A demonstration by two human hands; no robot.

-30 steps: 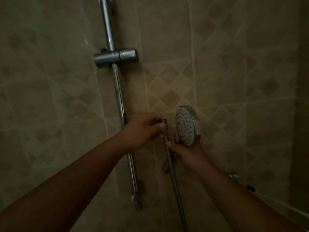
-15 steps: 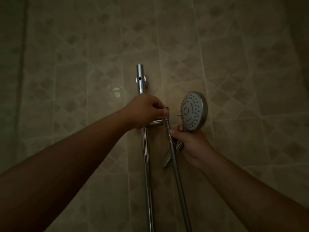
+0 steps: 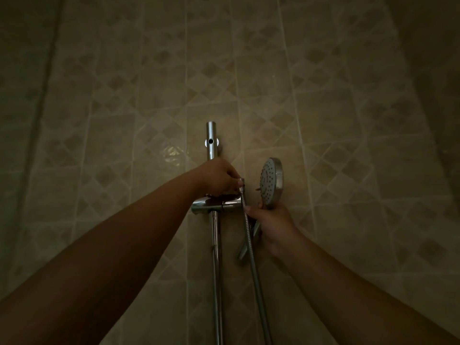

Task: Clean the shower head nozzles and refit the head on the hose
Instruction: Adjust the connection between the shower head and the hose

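A chrome rail (image 3: 216,257) with a slider bracket (image 3: 211,205) stands upright before me on the beige tiled wall (image 3: 336,120).

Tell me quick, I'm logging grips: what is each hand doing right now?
Left hand: pinches the hose at its top end.
Right hand: grips the shower head by its handle.

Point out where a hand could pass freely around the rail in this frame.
Free: the bare tiled wall left of the slide rail, and the tiles right of the shower head. Crowded: between rail and head, where the left hand pinches the hose end, the right hand grips the handle, beside the bracket.
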